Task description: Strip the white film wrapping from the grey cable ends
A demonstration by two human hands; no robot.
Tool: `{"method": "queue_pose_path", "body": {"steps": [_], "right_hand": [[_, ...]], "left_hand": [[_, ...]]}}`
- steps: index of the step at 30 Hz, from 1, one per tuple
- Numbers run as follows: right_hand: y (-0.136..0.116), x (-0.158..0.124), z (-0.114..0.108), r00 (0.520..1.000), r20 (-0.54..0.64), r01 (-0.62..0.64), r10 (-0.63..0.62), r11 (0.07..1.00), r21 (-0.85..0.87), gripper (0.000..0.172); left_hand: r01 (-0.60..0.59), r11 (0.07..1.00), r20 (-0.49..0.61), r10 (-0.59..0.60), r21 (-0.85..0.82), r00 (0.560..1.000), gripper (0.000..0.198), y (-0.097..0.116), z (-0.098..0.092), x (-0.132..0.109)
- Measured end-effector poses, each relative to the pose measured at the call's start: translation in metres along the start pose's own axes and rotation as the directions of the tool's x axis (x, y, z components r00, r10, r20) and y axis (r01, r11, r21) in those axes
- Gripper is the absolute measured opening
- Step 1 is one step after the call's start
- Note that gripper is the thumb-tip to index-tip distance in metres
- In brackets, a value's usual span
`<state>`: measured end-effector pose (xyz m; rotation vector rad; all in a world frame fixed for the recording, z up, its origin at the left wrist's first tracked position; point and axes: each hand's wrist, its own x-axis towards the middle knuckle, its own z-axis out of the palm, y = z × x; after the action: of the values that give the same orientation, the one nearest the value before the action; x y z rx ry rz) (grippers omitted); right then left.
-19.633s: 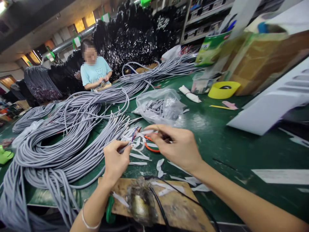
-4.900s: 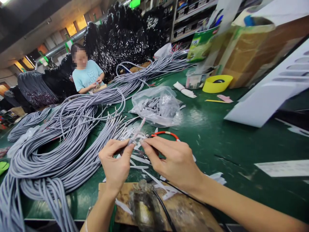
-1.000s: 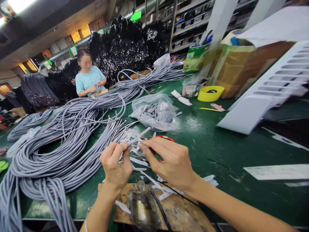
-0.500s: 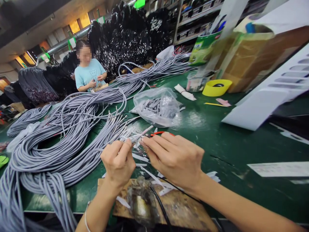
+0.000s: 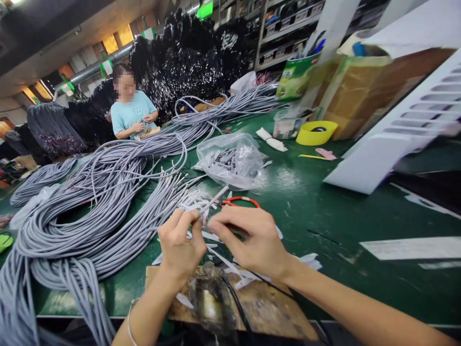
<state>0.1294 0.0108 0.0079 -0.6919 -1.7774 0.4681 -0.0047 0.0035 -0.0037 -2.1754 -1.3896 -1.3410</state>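
Note:
My left hand (image 5: 182, 246) is closed, thumb and forefinger pinched on what looks like a pale grey cable end, mostly hidden by the fingers. Just right of it, my right hand (image 5: 252, 240) has its thumb and fingertips pressed together, blurred by motion; what lies between them is too small to make out. A pale grey cable piece (image 5: 219, 195) slants up and away from the fingertips. Behind the right hand shows a tool with red handles (image 5: 240, 198). Grey cables (image 5: 167, 192) with whitish ends fan out toward the left hand.
Large coils of grey cable (image 5: 72, 211) cover the left of the green table (image 5: 324, 206). A clear bag (image 5: 232, 161) of small grey parts lies ahead. Below stands a wooden board (image 5: 266, 307) with a metal device (image 5: 212, 302) and white scraps. A co-worker (image 5: 133, 113) sits opposite.
My right hand has turned and shifted slightly left, its fingers more bent and a gap showing under the forefinger. The left hand has shifted slightly right and stays pinched.

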Motion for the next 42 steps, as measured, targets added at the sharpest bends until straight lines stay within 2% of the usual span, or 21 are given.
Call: {"method": "queue_pose_path", "body": {"steps": [3,5,7,8,10,11,13,16,18,22,26,30,33,36,39,42], "right_hand": [[-0.008,-0.008,-0.003,0.952,0.071,0.300,-0.299,0.954,0.002,0.026],[-0.008,-0.011,-0.004,0.948,0.009,0.319,-0.319,0.948,0.002,0.024],[-0.003,-0.009,-0.004,0.978,-0.162,0.132,-0.132,0.991,-0.017,0.027],[0.001,-0.006,-0.004,0.967,-0.255,-0.009,0.009,1.000,0.003,0.030],[0.008,0.002,-0.003,0.889,-0.362,-0.251,0.280,0.960,0.124,0.033],[0.011,0.005,-0.002,0.854,-0.358,-0.321,0.378,0.924,0.209,0.033],[0.015,0.011,0.001,0.835,-0.229,-0.403,0.501,0.839,0.366,0.038],[0.017,0.013,0.004,0.832,0.052,-0.505,0.553,0.715,0.483,0.048],[0.017,0.012,0.006,0.827,0.119,-0.524,0.550,0.675,0.520,0.043],[0.017,0.010,0.004,0.836,0.078,-0.474,0.544,0.643,0.602,0.037],[0.017,0.011,0.003,0.842,0.143,-0.473,0.520,0.585,0.658,0.039],[0.019,0.010,0.007,0.795,0.072,-0.491,0.602,0.569,0.660,0.038],[0.020,0.009,0.011,0.780,0.017,-0.472,0.626,0.569,0.673,0.038],[0.021,0.008,0.015,0.753,0.034,-0.470,0.658,0.500,0.727,0.040],[0.018,0.009,0.018,0.703,0.088,-0.493,0.706,0.395,0.775,0.043],[0.015,0.010,0.021,0.685,0.091,-0.498,0.723,0.372,0.783,0.041]], "left_hand": [[0.090,0.996,0.060,-0.089,-0.009,0.994,0.014,-0.003,0.004,0.000],[0.144,0.987,0.074,-0.138,-0.077,0.988,0.013,-0.004,0.005,0.002],[0.228,0.955,0.076,-0.217,-0.190,0.973,0.010,-0.004,0.005,0.004],[0.279,0.928,0.092,-0.264,-0.248,0.960,0.009,-0.004,0.004,0.005],[0.371,0.864,0.155,-0.337,-0.340,0.929,0.011,-0.005,0.002,0.006],[0.401,0.837,0.190,-0.354,-0.372,0.916,0.014,-0.005,0.000,0.007],[0.434,0.803,0.244,-0.362,-0.408,0.899,0.020,-0.006,-0.001,0.007],[0.430,0.800,0.276,-0.339,-0.418,0.899,0.024,-0.006,-0.002,0.007],[0.429,0.804,0.296,-0.327,-0.412,0.897,0.025,-0.005,-0.003,0.006],[0.484,0.760,0.382,-0.331,-0.434,0.863,0.032,-0.004,-0.004,0.007],[0.535,0.698,0.483,-0.301,-0.476,0.822,0.040,-0.006,-0.007,0.008],[0.616,0.593,0.550,-0.319,-0.519,0.771,0.040,-0.008,-0.007,0.008],[0.648,0.517,0.552,-0.351,-0.559,0.756,0.033,-0.006,-0.005,0.008],[0.669,0.432,0.534,-0.404,-0.605,0.743,0.028,-0.004,-0.002,0.010],[0.696,0.291,0.533,-0.473,-0.657,0.702,0.034,-0.004,0.000,0.012],[0.705,0.217,0.562,-0.468,-0.675,0.682,0.039,-0.005,0.002,0.013]]}}
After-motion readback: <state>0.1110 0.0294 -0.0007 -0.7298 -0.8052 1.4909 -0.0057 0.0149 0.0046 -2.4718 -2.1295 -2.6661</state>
